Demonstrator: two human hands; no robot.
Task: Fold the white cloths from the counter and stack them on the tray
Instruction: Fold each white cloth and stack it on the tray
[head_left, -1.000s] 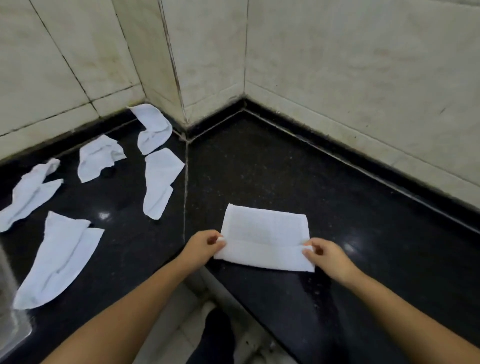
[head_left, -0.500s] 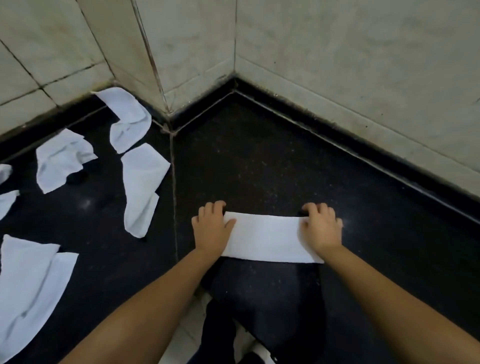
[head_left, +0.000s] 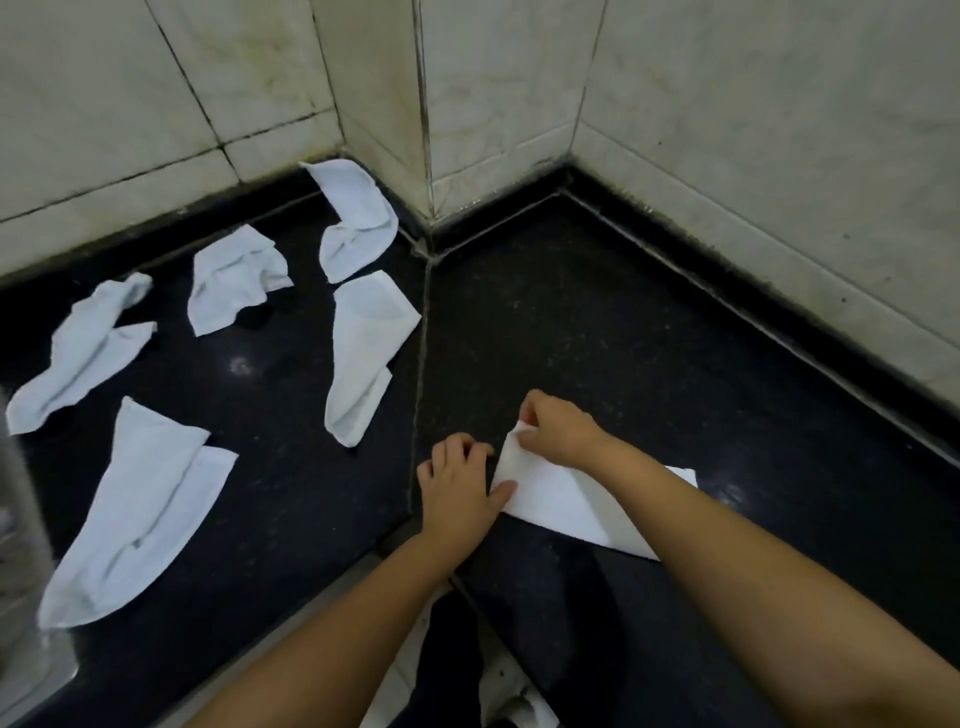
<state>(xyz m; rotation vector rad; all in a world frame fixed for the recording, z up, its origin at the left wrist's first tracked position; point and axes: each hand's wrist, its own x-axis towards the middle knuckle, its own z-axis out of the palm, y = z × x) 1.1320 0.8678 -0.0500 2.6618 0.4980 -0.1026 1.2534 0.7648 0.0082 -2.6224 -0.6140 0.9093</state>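
1. The folded white cloth (head_left: 566, 501) lies as a long strip on the black surface (head_left: 597, 332), close to the near edge and right of the seam that runs across the stone.
2. The left hand (head_left: 460, 491) rests flat on the surface at the strip's left end. Its fingers are spread and fairly straight, and the thumb presses down on the cloth's near-left corner.
3. The right hand (head_left: 558, 428) reaches across the strip from the right. Its fingertips pinch the cloth's far-left corner, which is lifted slightly off the stone, and the forearm covers the middle of the strip.
4. The two hands sit just beside each other at the same end of the cloth.
5. Five loose white cloths lie well apart from the hands on the left part of the surface:
   - a rumpled one (head_left: 356, 218) far back against the tiled wall corner (head_left: 415, 104);
   - a half-folded one (head_left: 363, 353) nearer, beside the seam;
   - a crumpled one (head_left: 234, 278) further left;
   - a twisted one (head_left: 78, 353) near the left edge;
   - a long one (head_left: 140, 514) lying nearest on the left.
6. A blurred metallic object (head_left: 21, 571) shows at the left edge; whether it is the tray cannot be told.
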